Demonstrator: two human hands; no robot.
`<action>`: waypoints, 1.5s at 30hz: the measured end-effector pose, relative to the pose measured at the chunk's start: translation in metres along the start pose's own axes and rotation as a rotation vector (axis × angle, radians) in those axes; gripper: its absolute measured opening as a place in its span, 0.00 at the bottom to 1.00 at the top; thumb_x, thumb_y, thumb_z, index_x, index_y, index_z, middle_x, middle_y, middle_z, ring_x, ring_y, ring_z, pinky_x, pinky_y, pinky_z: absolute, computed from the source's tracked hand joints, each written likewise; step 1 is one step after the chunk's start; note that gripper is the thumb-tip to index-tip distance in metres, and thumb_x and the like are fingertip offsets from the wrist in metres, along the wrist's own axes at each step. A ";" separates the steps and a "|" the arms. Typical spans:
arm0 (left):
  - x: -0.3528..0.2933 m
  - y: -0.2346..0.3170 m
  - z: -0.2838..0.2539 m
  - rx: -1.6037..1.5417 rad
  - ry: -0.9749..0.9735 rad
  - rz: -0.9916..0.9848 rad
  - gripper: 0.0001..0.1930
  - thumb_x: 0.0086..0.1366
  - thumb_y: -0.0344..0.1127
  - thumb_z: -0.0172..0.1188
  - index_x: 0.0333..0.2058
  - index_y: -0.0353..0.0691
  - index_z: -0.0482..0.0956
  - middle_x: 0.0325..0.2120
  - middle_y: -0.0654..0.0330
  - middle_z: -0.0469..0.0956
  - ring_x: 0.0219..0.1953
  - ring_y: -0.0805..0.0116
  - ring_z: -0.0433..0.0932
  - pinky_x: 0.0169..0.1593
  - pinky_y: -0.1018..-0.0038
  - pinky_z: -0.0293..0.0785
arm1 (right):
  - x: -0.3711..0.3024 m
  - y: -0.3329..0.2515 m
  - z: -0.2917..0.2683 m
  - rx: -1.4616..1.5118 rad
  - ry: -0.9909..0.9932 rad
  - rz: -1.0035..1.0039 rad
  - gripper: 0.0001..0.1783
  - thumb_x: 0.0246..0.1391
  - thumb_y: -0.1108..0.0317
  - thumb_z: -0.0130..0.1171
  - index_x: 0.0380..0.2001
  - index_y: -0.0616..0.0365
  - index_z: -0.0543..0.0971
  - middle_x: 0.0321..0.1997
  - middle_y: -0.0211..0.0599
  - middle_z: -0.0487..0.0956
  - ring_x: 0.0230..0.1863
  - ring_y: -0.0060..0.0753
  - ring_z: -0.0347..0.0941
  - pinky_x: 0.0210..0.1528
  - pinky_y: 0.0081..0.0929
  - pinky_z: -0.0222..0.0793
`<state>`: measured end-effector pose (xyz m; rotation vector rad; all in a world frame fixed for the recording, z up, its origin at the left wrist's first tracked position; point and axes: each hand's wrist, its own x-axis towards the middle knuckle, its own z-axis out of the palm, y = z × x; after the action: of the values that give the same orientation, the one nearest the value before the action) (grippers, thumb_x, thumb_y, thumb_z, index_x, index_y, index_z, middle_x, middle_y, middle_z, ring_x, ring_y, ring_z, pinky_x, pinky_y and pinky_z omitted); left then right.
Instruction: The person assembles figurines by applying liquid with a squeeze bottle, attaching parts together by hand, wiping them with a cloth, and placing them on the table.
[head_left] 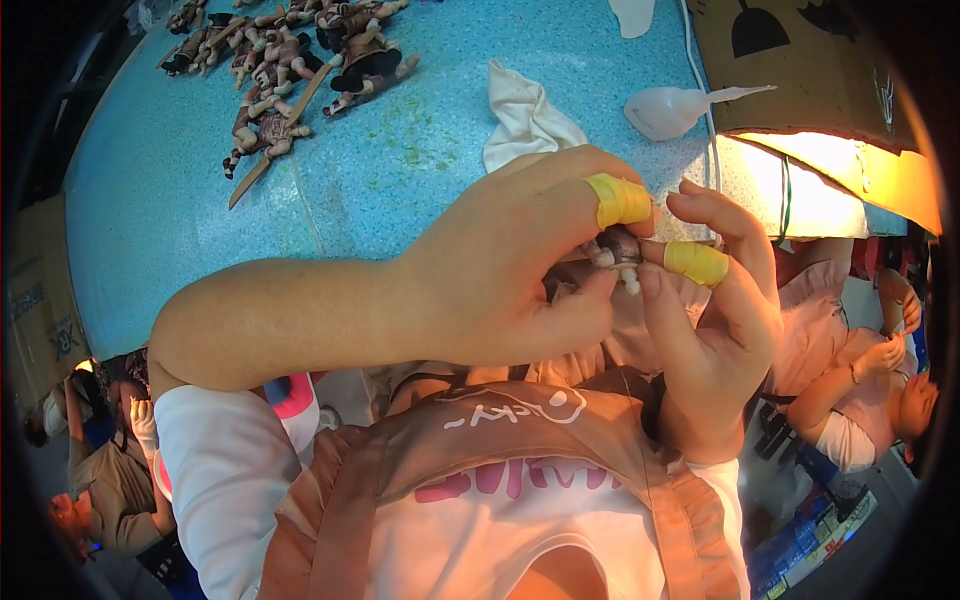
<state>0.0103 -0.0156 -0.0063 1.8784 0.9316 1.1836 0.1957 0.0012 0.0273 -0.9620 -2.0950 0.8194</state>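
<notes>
Between both hands, over the table's near edge, is a small figurine [620,246] with a dark brownish top and pale limb-like parts. My left hand [530,255] reaches across from the left, its thumb and fingers closed on the figurine. From the other side, my right hand [715,310] pinches the figurine's right side between thumb and index finger, while its other fingers curl above. Yellow tape wraps a finger on each hand. The fingers hide much of the figurine, so its detail cannot be made out.
Similar figurines [275,60] lie in a pile at the far left of the blue table [370,200], some with flat wooden-looking sticks. A white cloth [525,115] and a translucent squeeze bottle [665,112] lie beyond my hands. Cardboard [800,60] stands far right; co-workers sit on both sides.
</notes>
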 end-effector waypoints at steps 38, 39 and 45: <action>0.005 0.011 -0.008 -0.695 -0.132 -0.413 0.32 0.56 0.23 0.58 0.57 0.37 0.53 0.48 0.54 0.68 0.49 0.70 0.69 0.48 0.77 0.69 | -0.002 0.014 0.023 0.427 0.302 0.121 0.37 0.25 0.65 0.72 0.45 0.65 0.74 0.46 0.46 0.67 0.53 0.47 0.60 0.58 0.45 0.55; 0.005 0.010 -0.007 -0.690 -0.131 -0.406 0.32 0.56 0.23 0.58 0.57 0.37 0.53 0.48 0.54 0.68 0.49 0.70 0.69 0.48 0.77 0.69 | -0.001 0.017 0.018 0.427 0.304 0.111 0.37 0.25 0.65 0.72 0.45 0.65 0.74 0.46 0.46 0.67 0.53 0.47 0.60 0.58 0.45 0.55; 0.001 0.013 -0.010 -0.602 -0.106 -0.358 0.24 0.55 0.28 0.61 0.49 0.41 0.60 0.31 0.65 0.69 0.27 0.83 0.66 0.29 0.85 0.65 | 0.000 0.020 0.000 -0.006 0.026 -0.134 0.36 0.25 0.61 0.72 0.44 0.63 0.75 0.46 0.43 0.67 0.50 0.45 0.61 0.59 0.46 0.54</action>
<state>0.0038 -0.0188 0.0081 1.2218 0.7095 0.9905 0.2035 0.0119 0.0119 -0.8214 -2.1152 0.7286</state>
